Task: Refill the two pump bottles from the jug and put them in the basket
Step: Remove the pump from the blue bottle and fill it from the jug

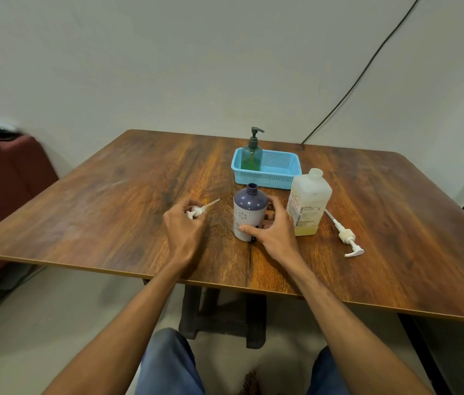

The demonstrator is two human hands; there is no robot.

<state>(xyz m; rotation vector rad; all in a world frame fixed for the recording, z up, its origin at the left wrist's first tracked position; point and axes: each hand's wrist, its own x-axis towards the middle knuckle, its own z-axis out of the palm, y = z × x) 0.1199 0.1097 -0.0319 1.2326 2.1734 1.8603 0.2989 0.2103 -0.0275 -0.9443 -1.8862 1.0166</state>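
Evidently half the job is done: the green pump bottle [251,155] stands upright with its pump on in the blue basket [279,178], beyond both hands. My right hand [275,230] wraps the purple bottle [249,213], thumb across its front, fingers round the far side, bracing it upright on the counter [111,212] so it will not tip while its neck is uncapped. My left hand [182,225], off to the left of that bottle, pinches the small white pump [196,211], its dip tube pointing away toward the basket; I judge it is held clear so the mouth stays free for pouring. Touching the back of my right hand stands the jug [309,202], open-necked, low on yellowish liquid. Its own long pump [346,236] lies flat on the counter further right, out of the way.
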